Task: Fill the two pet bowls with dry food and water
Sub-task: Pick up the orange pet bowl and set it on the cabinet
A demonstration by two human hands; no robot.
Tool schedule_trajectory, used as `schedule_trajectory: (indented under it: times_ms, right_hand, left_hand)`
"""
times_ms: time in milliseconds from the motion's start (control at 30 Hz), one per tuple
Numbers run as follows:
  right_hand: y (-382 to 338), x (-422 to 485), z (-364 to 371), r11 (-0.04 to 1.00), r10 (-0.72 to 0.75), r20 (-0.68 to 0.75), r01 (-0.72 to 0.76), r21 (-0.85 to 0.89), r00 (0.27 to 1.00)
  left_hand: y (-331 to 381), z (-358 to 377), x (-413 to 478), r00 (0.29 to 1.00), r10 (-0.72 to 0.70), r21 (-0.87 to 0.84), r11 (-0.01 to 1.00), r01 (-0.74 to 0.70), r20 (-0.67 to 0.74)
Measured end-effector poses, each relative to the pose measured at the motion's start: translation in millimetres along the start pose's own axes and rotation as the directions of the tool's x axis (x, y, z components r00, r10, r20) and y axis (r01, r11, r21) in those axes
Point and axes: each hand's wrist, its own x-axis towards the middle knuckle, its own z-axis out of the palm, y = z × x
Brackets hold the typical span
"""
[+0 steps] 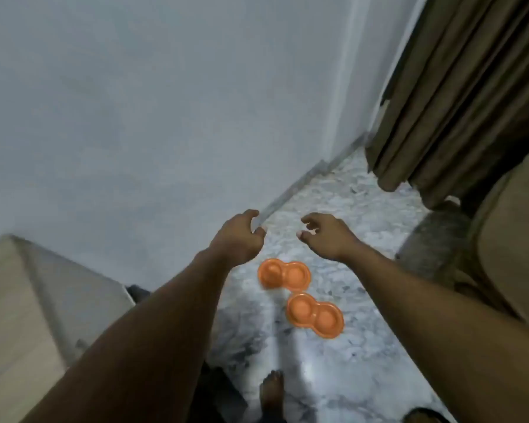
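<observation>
head view: both bare arms are stretched forward over a grey-white marbled floor point(333, 377). left hand point(240, 238) is loosely curled with fingers apart, nothing held; right hand point(326, 236) is likewise half-curled and empty. two orange double pet bowls are seen on the floor below the hands: far double bowl point(284, 274) near the left wrist, near double bowl point(315, 315) just beside it, edges touching or almost touching, cannot be told. all four wells look empty, though blurred. a pale wall point(135, 102) is at left, brown curtain point(458, 87) at upper right, tan cushioned seat point(510, 254) at right, light wooden cabinet point(28, 300) at lower left. a bare foot point(272, 392) is seen at bottom.
</observation>
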Motion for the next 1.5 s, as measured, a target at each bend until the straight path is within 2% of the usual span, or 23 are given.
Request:
schedule_trajectory:
  times_ms: [67, 167, 233, 333, 433, 600, 700, 767, 900, 1000, 1267, 1400, 1500]
  right_hand:
    - [54, 37, 39, 0.998, 0.063, -0.012, -0.062, 0.022, 0.998]
    - [176, 88, 129, 0.960, 0.270, -0.009, -0.269, 0.082, 0.963]
    - [266, 118, 194, 0.900, 0.420, -0.040, -0.411, 0.147, 0.907]
    - [391, 160, 293, 0.829, 0.554, -0.102, -0.534, 0.167, 0.827]
    - [480, 182, 362, 0.761, 0.645, -0.157, -0.608, 0.227, 0.748]
    - [566, 206, 434, 0.675, 0.738, -0.257, -0.686, 0.272, 0.624]
    - [588, 213, 451, 0.670, 0.737, -0.342, -0.698, 0.253, 0.583]
    - [592, 217, 454, 0.672, 0.733, -0.368, -0.694, 0.258, 0.572]
    - [571, 205, 426, 0.645, 0.764, -0.309, -0.666, 0.374, 0.566]
    - [529, 174, 375, 0.692, 0.721, -0.306, -0.621, 0.367, 0.622]
    - [317, 51, 164, 0.792, 0.605, -0.372, -0.486, 0.370, 0.704]
    - [199, -16, 69, 0.862, 0.483, -0.425, -0.333, 0.381, 0.765]
    - [127, -62, 20, 0.911, 0.340, -0.452, -0.169, 0.377, 0.824]
  left_hand:
    - [-32, 58, 48, 1.000, -0.009, 0.038, 0.999, 0.008, 0.024]
    - [-105, 183, 112, 0.986, -0.083, 0.074, 0.995, 0.073, 0.141]
    - [-154, 276, 151, 0.972, -0.112, 0.089, 0.991, 0.096, 0.204]
    - [-226, 417, 206, 0.946, -0.161, 0.097, 0.986, 0.139, 0.281]
    - [-273, 517, 240, 0.929, -0.211, 0.079, 0.977, 0.196, 0.303]
    - [-323, 623, 268, 0.889, -0.357, 0.034, 0.931, 0.363, 0.287]
    - [-334, 651, 269, 0.903, -0.379, -0.002, 0.922, 0.388, 0.203]
    - [-336, 657, 270, 0.891, -0.407, -0.054, 0.904, 0.425, 0.200]
    - [-324, 630, 258, 0.883, -0.433, -0.117, 0.882, 0.456, 0.178]
    - [-291, 574, 229, 0.875, -0.462, -0.177, 0.858, 0.483, 0.148]
    - [-121, 314, 120, 0.898, -0.437, -0.337, 0.839, 0.428, 0.053]
    - [-45, 174, 48, 0.894, -0.440, -0.449, 0.818, 0.360, -0.083]
    - [-7, 88, -20, 0.869, -0.449, -0.534, 0.797, 0.283, -0.209]
